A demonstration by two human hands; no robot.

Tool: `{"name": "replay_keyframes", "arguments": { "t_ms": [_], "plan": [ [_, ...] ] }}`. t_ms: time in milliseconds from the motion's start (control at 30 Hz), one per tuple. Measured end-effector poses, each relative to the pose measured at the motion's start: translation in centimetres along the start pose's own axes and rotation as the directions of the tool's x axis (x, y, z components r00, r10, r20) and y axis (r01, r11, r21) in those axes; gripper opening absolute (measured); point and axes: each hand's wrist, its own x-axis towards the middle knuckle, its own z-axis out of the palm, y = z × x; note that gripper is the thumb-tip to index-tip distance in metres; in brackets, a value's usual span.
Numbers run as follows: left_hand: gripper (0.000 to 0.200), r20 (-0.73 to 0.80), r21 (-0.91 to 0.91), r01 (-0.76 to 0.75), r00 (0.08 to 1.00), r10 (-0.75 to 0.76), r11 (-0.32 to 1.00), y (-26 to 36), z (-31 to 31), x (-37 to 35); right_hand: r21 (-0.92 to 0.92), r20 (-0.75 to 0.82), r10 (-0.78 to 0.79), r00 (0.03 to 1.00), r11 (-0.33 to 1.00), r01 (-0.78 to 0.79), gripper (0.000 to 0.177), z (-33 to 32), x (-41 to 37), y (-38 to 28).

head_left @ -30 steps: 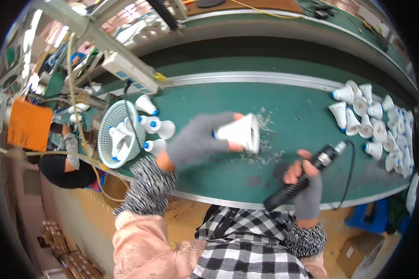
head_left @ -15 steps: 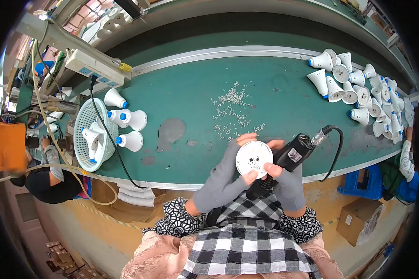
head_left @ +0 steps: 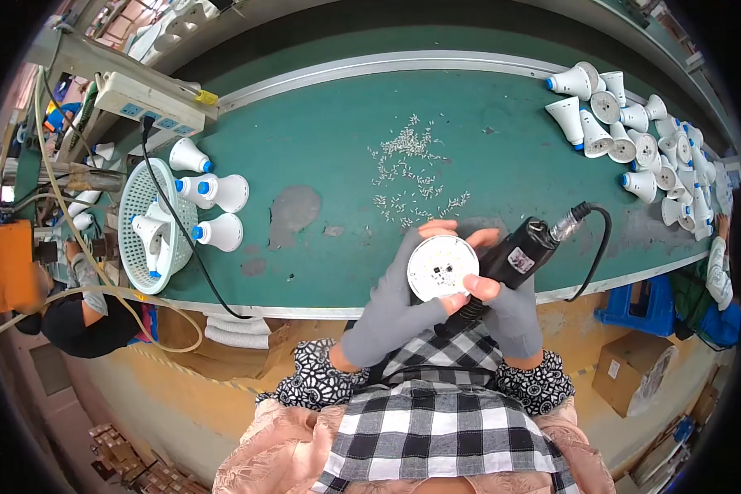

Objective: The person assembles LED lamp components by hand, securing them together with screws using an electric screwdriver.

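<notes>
In the head view, my left hand [head_left: 391, 306], in a grey fingerless glove, is closed round the rim of a white LED bulb [head_left: 438, 281]. Its round face is turned up and carries a board with small dark parts at the centre; the rest of the bulb is hidden. My right hand [head_left: 512, 319], gloved alike, has a black corded electric screwdriver [head_left: 517, 262] tucked in its grip, tilted with the cable end up and to the right. The right thumb presses on the edge of the bulb's face. Small white pieces [head_left: 412, 144] lie scattered on the green bench beyond.
Many white bulb housings [head_left: 597, 136] with blue ends crowd the bench's right side. At left stand a pale green basket [head_left: 188, 255] holding housings, a few loose housings [head_left: 221, 233], and a power strip [head_left: 140, 107] with a black cable. Other people's arms [head_left: 719, 272] show at both sides.
The view has shifted slightly, so the bench sits higher in the picture. The bulb face has moved a little up and left in my hands, which keep their grips.
</notes>
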Motion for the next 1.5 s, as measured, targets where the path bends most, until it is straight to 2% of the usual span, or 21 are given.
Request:
{"name": "replay_keyframes", "arguments": {
  "t_ms": [133, 233, 333, 433, 533, 567, 600, 633, 700, 733, 767, 833, 967, 1133, 1367, 1400, 1467, 1500],
  "plan": [
    [0.056, -0.113, -0.046, 0.089, 0.989, -0.094, 0.995, 0.9, 1.1, -0.2, -0.040, -0.047, -0.003, 0.999, 0.999, 0.001, 0.035, 0.6, -0.3, -0.4],
    [0.051, -0.160, 0.051, 0.053, 0.986, -0.044, 0.997, 1.0, 1.6, -0.5, -0.179, -0.051, 0.007, 0.999, 0.984, -0.016, 0.031, 0.3, -0.6, -0.5],
    [0.049, -0.186, 0.161, 0.007, 0.982, 0.024, 0.987, 0.0, 1.6, -0.7, -0.165, -0.058, 0.021, 0.998, 0.986, -0.031, 0.027, 0.7, -0.9, -0.6],
    [0.048, -0.166, 0.136, 0.038, 0.986, -0.015, 0.990, -0.2, 1.3, -0.8, -0.117, -0.048, 0.048, 0.998, 0.992, -0.053, 0.026, 0.8, -0.9, -0.4],
    [0.047, -0.120, 0.065, 0.009, 0.993, -0.001, 0.998, -0.4, 0.8, -0.8, -0.136, -0.022, 0.071, 0.997, 0.988, -0.073, 0.023, 0.7, -1.2, -1.4],
    [0.046, -0.152, -0.007, 0.039, 0.988, -0.039, 0.999, -0.7, 0.3, -0.9, -0.034, -0.052, 0.083, 0.995, 0.996, -0.085, 0.022, 0.6, -1.4, -1.8],
    [0.046, -0.181, -0.082, 0.067, 0.980, -0.081, 0.994, -1.1, -0.4, -1.1, -0.058, -0.034, -0.010, 0.999, 0.998, 0.008, 0.016, -0.1, -1.5, -2.4],
    [0.045, -0.206, -0.160, 0.094, 0.970, -0.126, 0.983, -1.2, -0.9, -1.2, -0.052, -0.058, -0.188, 0.981, 0.981, 0.185, 0.016, -1.0, -1.2, -2.6],
    [0.044, -0.214, -0.485, 0.081, 0.955, -0.208, 0.871, -1.1, -1.7, -1.1, 0.068, -0.164, -0.442, 0.882, 0.887, 0.457, 0.016, -2.2, -0.2, -3.3],
    [0.044, -0.195, -0.605, 0.090, 0.946, -0.257, 0.791, -1.2, -2.0, -1.0, 0.176, -0.256, -0.506, 0.823, 0.813, 0.555, 0.015, -2.3, 0.3, -3.7],
    [0.044, -0.181, -0.607, 0.116, 0.943, -0.278, 0.786, -1.3, -2.0, -0.9, 0.159, -0.322, -0.561, 0.763, 0.762, 0.628, 0.015, -2.1, 0.8, -4.1],
    [0.044, -0.156, -0.605, 0.165, 0.935, -0.319, 0.779, -1.5, -1.9, -0.7, 0.138, -0.378, -0.586, 0.717, 0.730, 0.669, 0.015, -2.2, 2.1, -3.8],
    [0.041, -0.169, -0.426, 0.235, 0.928, -0.332, 0.873, -1.5, -0.9, -0.7, 0.081, -0.448, -0.599, 0.663, 0.711, 0.698, 0.016, -1.6, 4.1, -2.6],
    [0.045, -0.151, -0.378, 0.263, 0.929, -0.339, 0.888, -2.2, -1.1, -0.9, 0.037, -0.472, -0.601, 0.646, 0.718, 0.695, 0.016, -1.8, 4.8, -1.8],
    [0.041, -0.150, -0.134, 0.224, 0.958, -0.243, 0.966, -1.1, -0.9, -0.3, 0.005, -0.490, -0.579, 0.652, 0.746, 0.666, 0.015, -1.8, 5.2, -1.6],
    [0.041, -0.157, 0.042, 0.093, 0.984, -0.086, 0.995, -1.4, -1.1, -0.1, 0.017, -0.485, -0.578, 0.657, 0.745, 0.667, 0.015, -1.9, 5.0, -1.8],
    [0.044, -0.090, 0.378, -0.173, 0.971, 0.222, 0.909, -2.4, -1.5, 0.5, 0.049, -0.498, -0.548, 0.672, 0.756, 0.653, 0.017, -2.1, 4.5, -2.5],
    [0.045, -0.044, 0.501, -0.196, 0.967, 0.251, 0.843, -2.1, -1.6, 0.5, 0.068, -0.517, -0.520, 0.680, 0.767, 0.638, 0.017, -2.0, 4.2, -3.1]
  ]
}}
